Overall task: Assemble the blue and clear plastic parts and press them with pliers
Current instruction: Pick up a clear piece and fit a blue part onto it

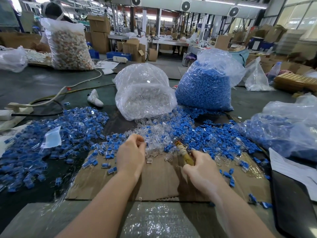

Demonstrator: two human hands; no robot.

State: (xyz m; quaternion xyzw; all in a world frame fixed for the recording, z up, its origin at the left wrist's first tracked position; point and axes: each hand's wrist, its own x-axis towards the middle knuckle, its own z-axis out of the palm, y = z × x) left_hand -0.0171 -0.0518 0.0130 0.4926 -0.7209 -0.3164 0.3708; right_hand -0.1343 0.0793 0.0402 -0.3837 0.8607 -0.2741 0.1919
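Observation:
My left hand (131,154) hovers over the heap of loose clear plastic parts (154,134), its fingers curled and pinching a small clear part with a blue bit at the fingertips. My right hand (200,167) grips the tape-wrapped handles of the pliers (184,152), whose jaws point up-left toward the clear heap. Loose blue plastic parts (214,136) spread to the right of the heap. A large pile of joined blue-and-clear pieces (56,134) covers the table on the left. A flattened cardboard sheet (161,182) lies under both hands.
A clear bag of clear parts (144,93) and a bag of blue parts (205,86) stand behind the heaps. Another bag of blue pieces (281,127) lies at right. Cables and a power strip (15,110) sit at left. A person works at the far left behind a tall bag (68,45).

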